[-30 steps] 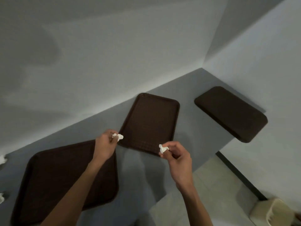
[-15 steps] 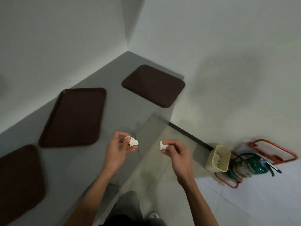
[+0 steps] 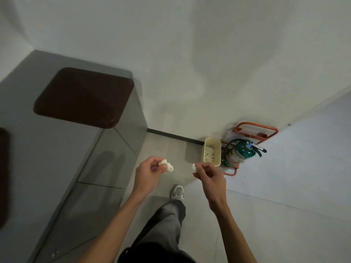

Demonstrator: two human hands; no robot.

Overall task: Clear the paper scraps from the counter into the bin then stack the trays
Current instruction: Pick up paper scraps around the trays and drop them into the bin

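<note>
My left hand (image 3: 147,170) pinches a crumpled white paper scrap (image 3: 167,165) over the floor, past the counter's end. My right hand (image 3: 208,174) pinches a smaller white scrap (image 3: 194,167) at its fingertips. A cream bin (image 3: 212,151) stands on the floor against the wall, just beyond my right hand, with several white scraps inside. One dark brown tray (image 3: 83,96) lies on the grey counter (image 3: 38,158) near the corner. The edge of a second brown tray (image 3: 3,175) shows at the far left.
A green fire extinguisher (image 3: 240,153) in an orange stand (image 3: 255,130) sits right of the bin by the wall. My leg and grey shoe (image 3: 177,192) are on the tiled floor between my arms. White walls close the corner.
The view has swung right, away from the counter toward the floor and bin. Both hands, still holding their scraps, have moved off the counter and nearer the bin.
</note>
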